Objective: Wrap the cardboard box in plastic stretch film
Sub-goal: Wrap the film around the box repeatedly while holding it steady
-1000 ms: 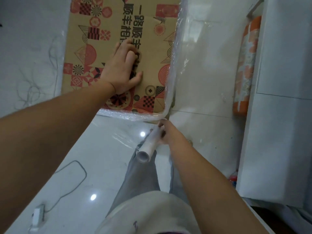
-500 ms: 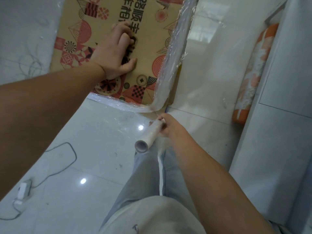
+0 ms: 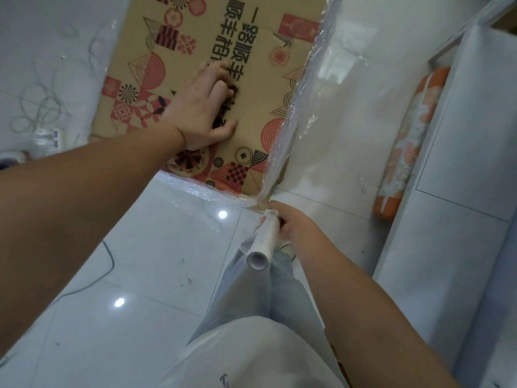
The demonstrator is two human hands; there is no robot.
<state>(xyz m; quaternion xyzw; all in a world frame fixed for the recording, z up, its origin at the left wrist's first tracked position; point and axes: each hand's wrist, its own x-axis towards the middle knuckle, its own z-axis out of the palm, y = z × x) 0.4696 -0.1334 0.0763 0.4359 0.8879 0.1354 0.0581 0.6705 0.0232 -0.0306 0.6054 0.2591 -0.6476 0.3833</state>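
A brown cardboard box (image 3: 268, 88) printed with red patterns and black characters stands on the white tiled floor. My left hand (image 3: 204, 107) rests on its top, fingers curled into a dark hand-hole. Clear stretch film (image 3: 296, 113) runs bunched along the box's right edge and around its near corner. My right hand (image 3: 291, 225) grips the white film roll (image 3: 263, 242) just below that corner, with the roll's open core end pointing toward me.
A white cabinet (image 3: 461, 177) stands at the right, with an orange floral roll (image 3: 411, 141) leaning against it. Tangled cables (image 3: 36, 107) and a power strip lie at the left. A thin cable (image 3: 106, 264) crosses the floor. My legs are below.
The view has shifted slightly. My right hand with the roll stays by the box's near right corner. My left hand has kept its place on the box top.
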